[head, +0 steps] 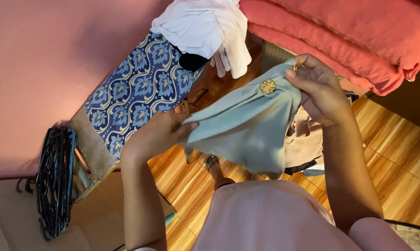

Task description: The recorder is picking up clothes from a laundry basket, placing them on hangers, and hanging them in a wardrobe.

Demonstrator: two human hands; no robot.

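A pale blue-green garment (247, 130) with a round gold button (268, 86) hangs between my hands above the wooden floor. My left hand (161, 132) pinches its lower left edge. My right hand (319, 90) grips its upper right corner, fingers closed over the cloth. The garment's lower part hangs loose in front of my pink skirt (270, 218).
A blue floral-patterned surface (135, 93) carries white clothes (205, 28). Red bedding (349, 37) lies at the upper right. A bundle of dark hangers (56, 181) rests at the left. Beige cloth (307, 139) lies on the wooden floor (395, 162). A pink wall (38, 69) fills the left.
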